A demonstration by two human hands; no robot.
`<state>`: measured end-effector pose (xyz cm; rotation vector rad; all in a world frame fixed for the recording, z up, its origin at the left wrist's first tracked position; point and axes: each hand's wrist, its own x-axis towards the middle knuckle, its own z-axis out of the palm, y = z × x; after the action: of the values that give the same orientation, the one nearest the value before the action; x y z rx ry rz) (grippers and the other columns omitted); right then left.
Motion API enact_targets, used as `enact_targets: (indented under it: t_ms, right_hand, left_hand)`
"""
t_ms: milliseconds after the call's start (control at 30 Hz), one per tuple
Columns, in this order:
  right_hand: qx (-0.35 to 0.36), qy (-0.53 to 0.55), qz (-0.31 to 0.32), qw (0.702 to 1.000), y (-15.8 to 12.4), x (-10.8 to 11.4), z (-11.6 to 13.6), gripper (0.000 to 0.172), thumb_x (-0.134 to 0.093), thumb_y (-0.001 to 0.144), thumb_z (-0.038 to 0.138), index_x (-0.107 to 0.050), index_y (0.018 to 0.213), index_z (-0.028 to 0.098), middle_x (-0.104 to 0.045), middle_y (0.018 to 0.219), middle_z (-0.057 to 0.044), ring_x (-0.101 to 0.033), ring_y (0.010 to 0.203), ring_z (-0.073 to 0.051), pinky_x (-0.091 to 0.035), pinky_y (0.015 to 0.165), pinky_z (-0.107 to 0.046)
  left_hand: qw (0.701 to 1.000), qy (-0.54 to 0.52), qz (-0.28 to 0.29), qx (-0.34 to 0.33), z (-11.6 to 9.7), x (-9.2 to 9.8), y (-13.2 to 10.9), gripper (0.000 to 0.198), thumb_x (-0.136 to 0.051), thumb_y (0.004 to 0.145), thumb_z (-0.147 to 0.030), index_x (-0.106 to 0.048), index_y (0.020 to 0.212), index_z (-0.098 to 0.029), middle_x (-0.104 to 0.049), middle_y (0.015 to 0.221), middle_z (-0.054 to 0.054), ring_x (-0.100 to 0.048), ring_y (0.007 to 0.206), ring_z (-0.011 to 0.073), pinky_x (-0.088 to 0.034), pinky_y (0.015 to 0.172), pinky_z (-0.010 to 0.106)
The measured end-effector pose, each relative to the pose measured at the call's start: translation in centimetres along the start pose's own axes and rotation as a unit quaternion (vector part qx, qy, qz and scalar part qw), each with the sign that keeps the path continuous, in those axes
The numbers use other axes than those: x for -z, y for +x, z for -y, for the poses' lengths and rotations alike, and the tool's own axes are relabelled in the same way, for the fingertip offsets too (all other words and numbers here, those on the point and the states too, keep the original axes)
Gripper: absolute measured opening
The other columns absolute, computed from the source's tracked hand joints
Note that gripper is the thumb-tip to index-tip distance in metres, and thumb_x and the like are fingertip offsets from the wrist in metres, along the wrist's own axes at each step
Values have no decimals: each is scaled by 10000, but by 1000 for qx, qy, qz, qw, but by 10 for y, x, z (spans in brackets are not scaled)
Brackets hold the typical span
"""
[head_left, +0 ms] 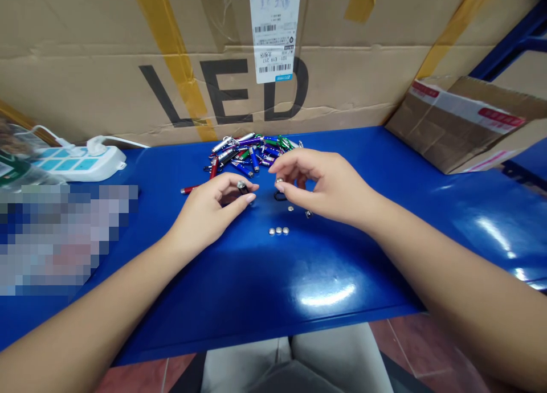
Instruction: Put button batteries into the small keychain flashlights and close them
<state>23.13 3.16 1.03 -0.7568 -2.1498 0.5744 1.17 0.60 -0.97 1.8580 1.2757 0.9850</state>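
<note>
In the head view, my left hand (209, 205) pinches a small black mini flashlight (243, 188) between thumb and fingers, its silvery end facing up. My right hand (325, 182) has thumb and index finger closed on a small silver button cell (279, 180). A black loop (280, 196) shows just under the right fingertips. Three button cells (279, 231) lie in a row on the blue table (256, 290), and one more cell (290, 209) sits behind them. Beside my right hand is a small shiny metal piece (308, 214), partly hidden.
A pile of mini flashlights (254, 154) in several colours lies beyond my hands, with a red one (190, 189) at its left. A white power strip (81, 162) is at the left. A large cardboard box (106, 85) stands behind; a smaller carton (453, 125) is at the right.
</note>
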Motion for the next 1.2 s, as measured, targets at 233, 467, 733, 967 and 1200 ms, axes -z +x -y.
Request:
enact_targets:
  t_ms: [233, 467, 733, 967, 1200]
  right_hand:
    - [8, -9, 27, 1000, 1, -1, -3, 242, -608, 824, 118, -637, 1059, 166, -712, 904, -21, -640, 765, -123, -472, 628, -231]
    - [53, -59, 36, 996, 1, 0, -4, 106, -604, 850, 133, -695, 882, 176, -735, 858, -21, -642, 753, -131, -478, 699, -259]
    - [106, -90, 94, 986, 1, 0, 1, 166, -523, 898, 135, -652, 992, 180, -704, 957, -55, -627, 866, -160, -470, 767, -289]
    - [-21, -32, -3, 999, 0, -5, -9, 161, -573, 852, 168, -643, 997, 158, -695, 919, -50, -624, 777, -152, -472, 682, -274]
    - [-73, -104, 98, 987, 2, -7, -17, 161, -566, 830, 111, -699, 917, 143, -691, 832, -45, -612, 769, -151, -452, 739, -282]
  left_hand:
    - [996, 82, 22, -13, 2, 1, 0, 249, -649, 853, -272, -472, 1025, -234, -759, 1062, 34, -710, 1047, 214, -542, 918, 335]
    - [998, 61, 14, -12, 3, 1, 0, 212, -672, 845, -346, -544, 944, -210, -752, 1046, 50, -721, 991, 213, -561, 888, 329]
    - [984, 157, 19, -79, 0, 0, -1, 159, -650, 857, -321, -672, 976, -218, -748, 985, 16, -697, 840, 170, -537, 798, 262]
    - [929, 306, 30, -207, 1, 20, 3, 301, -514, 947, -314, -707, 1149, -202, -713, 1037, 80, -637, 977, 224, -485, 901, 344]
    - [828, 498, 90, -243, 11, 28, 3, 380, -367, 987, -221, -701, 1167, -197, -694, 1076, 102, -569, 849, 253, -457, 745, 376]
